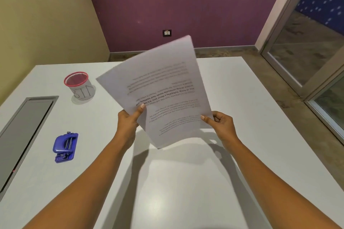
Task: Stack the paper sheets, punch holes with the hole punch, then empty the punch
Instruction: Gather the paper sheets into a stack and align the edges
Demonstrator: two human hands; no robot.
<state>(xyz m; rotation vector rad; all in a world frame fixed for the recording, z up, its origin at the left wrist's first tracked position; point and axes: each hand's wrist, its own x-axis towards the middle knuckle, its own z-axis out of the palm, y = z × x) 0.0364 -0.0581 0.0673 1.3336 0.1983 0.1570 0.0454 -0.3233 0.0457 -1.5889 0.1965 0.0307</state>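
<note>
A stack of white printed paper sheets (158, 87) is held tilted in the air above the middle of the white table (186, 182). My left hand (128, 122) grips the stack's left edge, thumb on the printed face. My right hand (221, 124) pinches its lower right edge. The text on the sheets reads upside down from here. A blue hole punch (65, 147) lies on the table to the left, well apart from both hands.
A small mesh bin (80, 85) with a red rim and a paper label stands at the back left. A grey recessed panel (22, 132) runs along the table's left edge. A glass door (307, 52) stands to the right beyond the table.
</note>
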